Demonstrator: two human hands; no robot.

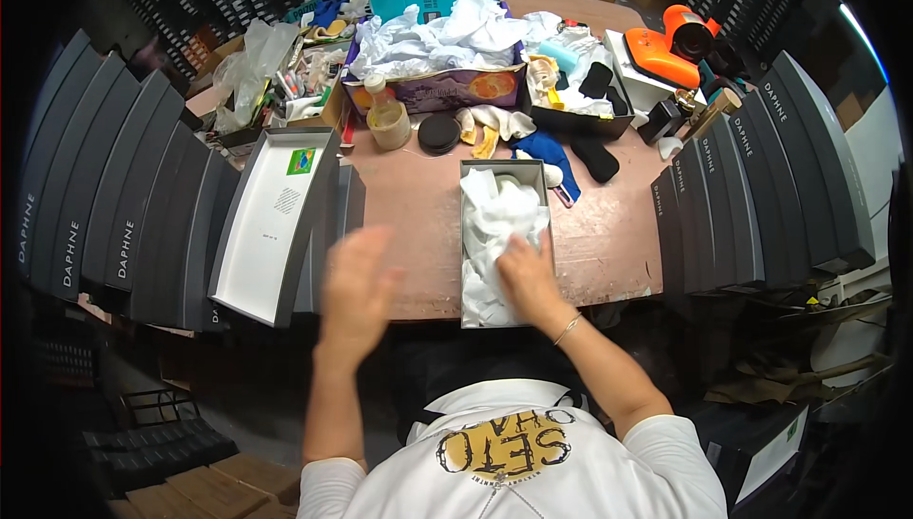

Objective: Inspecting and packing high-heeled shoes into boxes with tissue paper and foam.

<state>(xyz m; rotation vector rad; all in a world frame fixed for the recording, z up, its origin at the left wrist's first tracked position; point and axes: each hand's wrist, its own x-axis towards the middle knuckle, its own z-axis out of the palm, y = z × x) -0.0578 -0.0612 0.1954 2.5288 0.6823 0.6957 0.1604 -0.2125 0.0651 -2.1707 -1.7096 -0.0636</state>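
Note:
A grey shoe box (pixel 463 234) stands uncovered on the table before me, filled with crumpled white tissue paper (pixel 490 243). My right hand (pixel 529 277) is inside it near the right wall, its fingers bent and closed on the paper. What lies beneath the paper is mostly hidden; a pale rounded shape shows at the far end. My left hand (pixel 359 281) hovers left of the box, blurred by motion, thumb apart from the fingers and nothing seen in it. Nearest to it is a box lid (pixel 262 234), white inside up, resting on grey boxes at the left.
Stacks of dark grey shoe boxes line the left (pixel 124 205) and right (pixel 751 177) sides. Behind are a purple carton (pixel 428 91) of white paper, a bottle (pixel 388 122), a round black tin (pixel 438 134), cloths (pixel 550 156) and an orange tool (pixel 656 53).

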